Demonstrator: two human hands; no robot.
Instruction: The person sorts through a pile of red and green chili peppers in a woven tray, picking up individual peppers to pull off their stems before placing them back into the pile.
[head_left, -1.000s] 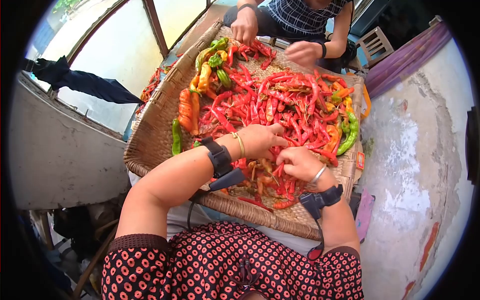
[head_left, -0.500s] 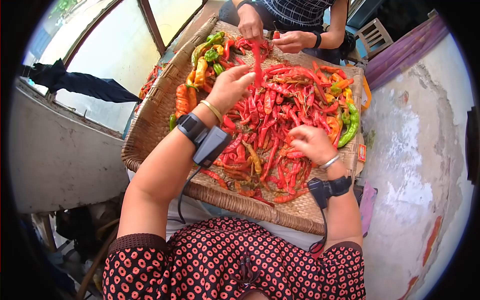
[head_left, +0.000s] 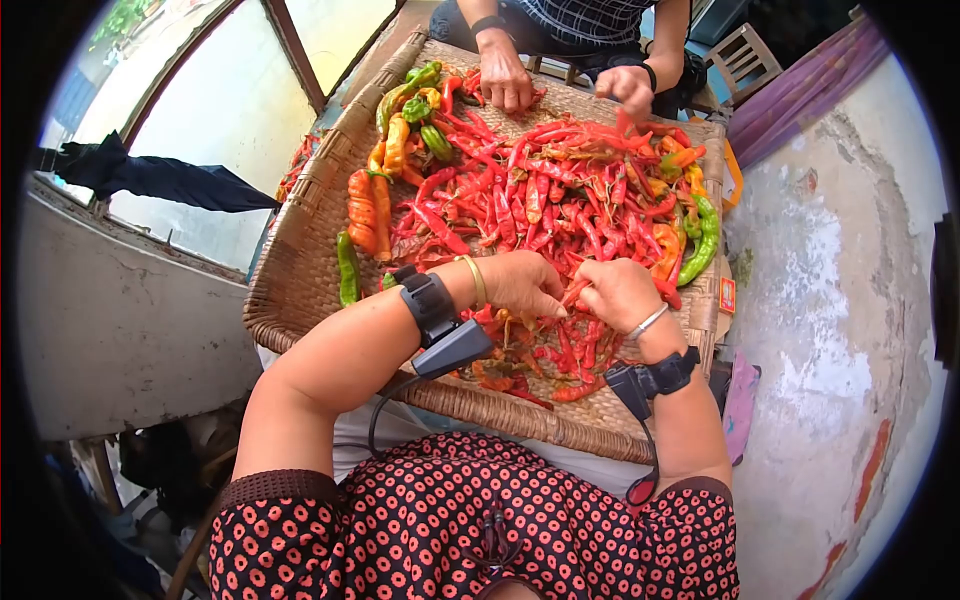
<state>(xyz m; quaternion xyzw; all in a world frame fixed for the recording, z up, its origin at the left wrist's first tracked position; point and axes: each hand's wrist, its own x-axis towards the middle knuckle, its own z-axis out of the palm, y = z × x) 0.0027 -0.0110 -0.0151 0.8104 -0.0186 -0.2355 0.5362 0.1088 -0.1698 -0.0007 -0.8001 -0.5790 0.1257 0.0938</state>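
Note:
A large heap of red chili peppers [head_left: 540, 195] lies in a shallow woven basket tray [head_left: 310, 265]. Over the near side of the heap, my two hands are close together. My right hand [head_left: 625, 297] is closed on a red chili pepper [head_left: 574, 293] at its fingertips. Just left of it, my left hand [head_left: 520, 284] has its fingers bent in toward that pepper; what they pinch, if anything, is hidden. Another red pepper [head_left: 668, 293] pokes out at the outer side of my right hand. Shrivelled brownish peppers [head_left: 510, 358] lie below my hands.
Orange and green peppers [head_left: 394, 145] line the tray's left side, and a long green pepper [head_left: 703, 240] curves along its right. Across the tray, another person's hands [head_left: 507, 82] are at the peppers. A dark folded umbrella [head_left: 185, 180] is at left; a wall [head_left: 820, 300] stands at right.
My left hand has come down and right from the far part of the heap to beside my right hand. The other person's hands have moved apart, one toward the right with a red pepper.

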